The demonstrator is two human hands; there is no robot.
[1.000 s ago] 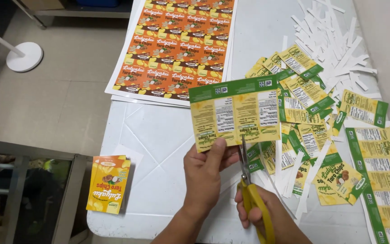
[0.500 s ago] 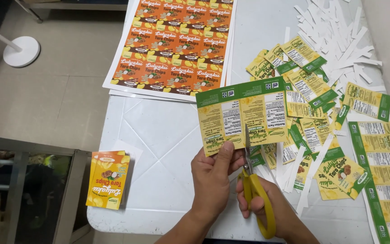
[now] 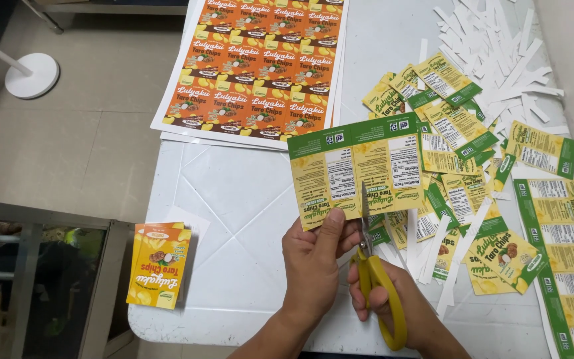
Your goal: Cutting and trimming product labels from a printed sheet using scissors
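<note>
My left hand (image 3: 313,262) pinches the lower edge of a strip of two yellow-and-green printed labels (image 3: 353,169), holding it up above the white table (image 3: 234,219). My right hand (image 3: 400,302) grips yellow-handled scissors (image 3: 377,279). The blades point up into the strip's lower edge between the two labels. A pile of cut yellow-and-green labels (image 3: 453,133) lies just right of the strip.
A sheet of orange printed labels (image 3: 254,66) lies at the table's far left. A small stack of yellow-orange labels (image 3: 159,264) sits at the near left corner. White paper offcuts (image 3: 499,46) are heaped far right. Uncut green-edged strips (image 3: 566,266) lie right. A white round stand base (image 3: 31,74) is on the floor.
The held strip has shifted slightly right and up in view, and the scissors' blades have closed further into its lower edge. Both hands keep their grip.
</note>
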